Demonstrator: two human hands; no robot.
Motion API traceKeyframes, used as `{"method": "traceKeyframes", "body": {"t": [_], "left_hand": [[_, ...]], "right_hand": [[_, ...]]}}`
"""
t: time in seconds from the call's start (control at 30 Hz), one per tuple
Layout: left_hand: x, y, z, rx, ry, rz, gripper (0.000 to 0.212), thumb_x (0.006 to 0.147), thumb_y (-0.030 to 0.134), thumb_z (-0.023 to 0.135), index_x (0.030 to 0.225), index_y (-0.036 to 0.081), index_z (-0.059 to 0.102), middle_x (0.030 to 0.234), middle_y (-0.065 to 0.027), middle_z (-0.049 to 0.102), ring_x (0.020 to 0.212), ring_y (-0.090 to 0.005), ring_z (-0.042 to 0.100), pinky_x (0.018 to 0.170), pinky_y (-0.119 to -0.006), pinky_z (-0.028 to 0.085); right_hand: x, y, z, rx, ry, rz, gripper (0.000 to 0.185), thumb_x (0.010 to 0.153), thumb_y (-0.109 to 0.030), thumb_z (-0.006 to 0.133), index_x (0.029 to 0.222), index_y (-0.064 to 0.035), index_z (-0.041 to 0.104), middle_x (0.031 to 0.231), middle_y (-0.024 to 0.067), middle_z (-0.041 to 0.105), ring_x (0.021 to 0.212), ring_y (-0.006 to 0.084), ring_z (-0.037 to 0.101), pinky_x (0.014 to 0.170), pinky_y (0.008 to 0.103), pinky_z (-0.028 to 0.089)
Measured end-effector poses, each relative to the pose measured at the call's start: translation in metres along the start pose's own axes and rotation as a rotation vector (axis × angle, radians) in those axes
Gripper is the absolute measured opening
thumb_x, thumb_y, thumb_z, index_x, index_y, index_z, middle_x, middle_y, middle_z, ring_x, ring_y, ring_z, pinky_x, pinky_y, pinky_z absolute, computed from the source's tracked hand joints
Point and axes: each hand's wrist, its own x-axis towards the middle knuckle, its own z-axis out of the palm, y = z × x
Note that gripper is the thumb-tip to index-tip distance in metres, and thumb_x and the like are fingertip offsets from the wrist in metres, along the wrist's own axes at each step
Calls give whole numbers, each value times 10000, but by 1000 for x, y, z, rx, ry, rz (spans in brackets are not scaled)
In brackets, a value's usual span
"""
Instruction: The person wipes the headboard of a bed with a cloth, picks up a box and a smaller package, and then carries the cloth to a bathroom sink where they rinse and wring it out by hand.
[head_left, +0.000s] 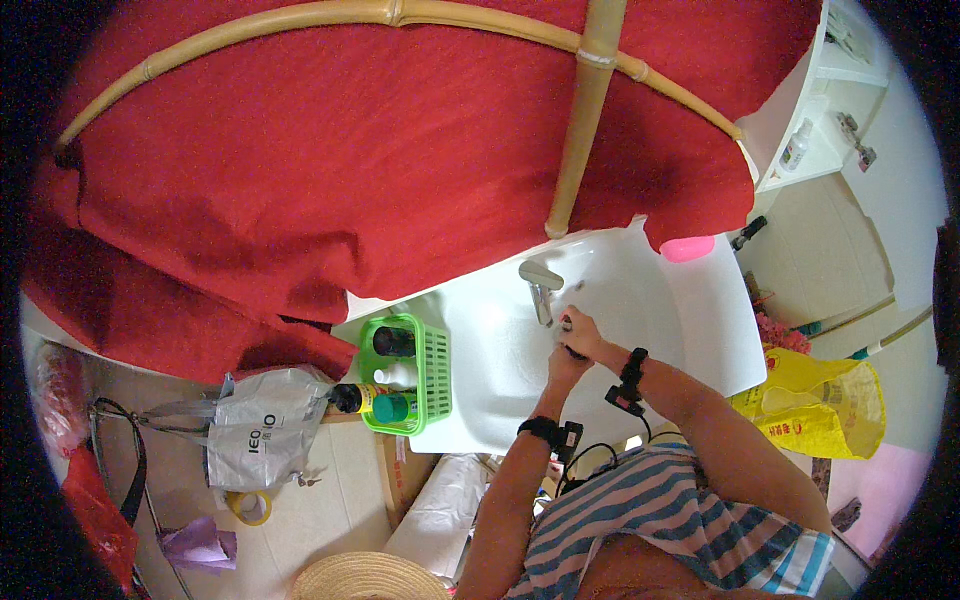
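Observation:
Both my hands are together over the white washbasin (502, 352), just below the spout of the chrome faucet (541, 289). My right hand (583, 334) is curled, with a small dark and whitish object, too small to name, showing at its fingers. My left hand (568, 367) lies against it from below, and a dark edge shows between the two. Whether the left fingers grip that dark thing is hidden. A black strap with a small device sits on each wrist. Water seems to wet the fingertips, though this is not sharp.
A green plastic basket (437, 367) with several bottles stands on the basin's left side. Red cloth (300, 165) with bamboo poles (581, 142) hangs over the far edge. A pink object (686, 248) lies at the back right; a yellow bag (817, 409) hangs right of the basin.

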Motion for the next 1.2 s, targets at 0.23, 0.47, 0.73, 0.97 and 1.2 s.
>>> {"method": "traceKeyframes", "body": {"t": [0.23, 0.47, 0.73, 0.97, 1.2], "left_hand": [[-7, 40, -65, -1108, -548, -729, 336, 815, 304, 712, 1012, 66, 581, 830, -116, 657, 619, -157, 607, 409, -254, 402], [-18, 61, -68, -1711, -784, -711, 304, 876, 336, 631, 984, 63, 551, 788, -74, 552, 575, -119, 500, 399, -160, 357], [-13, 77, -73, -1697, -687, -702, 316, 881, 311, 657, 1016, 48, 545, 821, -46, 571, 642, -108, 515, 440, -172, 369], [-1, 88, -75, -1192, -513, -651, 170, 817, 178, 716, 891, 106, 581, 766, 0, 567, 632, -102, 536, 477, -220, 382], [6, 62, -37, -852, -272, -508, 251, 741, 162, 765, 848, 101, 546, 653, 8, 546, 497, -114, 536, 388, -258, 355]], "right_hand": [[5, -48, -55, 515, -482, 509, 588, 788, -522, 720, 1110, -60, 553, 993, 114, 638, 898, 246, 624, 810, 409, 500], [-20, -52, -59, 1323, -470, 436, 507, 929, -529, 562, 1158, -77, 548, 1069, 133, 626, 973, 294, 643, 850, 434, 527], [-13, -56, -66, 817, -441, 215, 219, 817, -214, 747, 866, -61, 598, 782, 25, 616, 702, 146, 591, 626, 312, 487], [8, -48, -58, 372, -239, 37, 276, 702, -222, 789, 781, -43, 595, 716, 35, 601, 668, 133, 557, 608, 317, 479], [14, -24, -26, 39, 13, -188, 200, 671, -130, 730, 754, -22, 584, 693, 93, 600, 625, 194, 553, 614, 345, 471]]}}
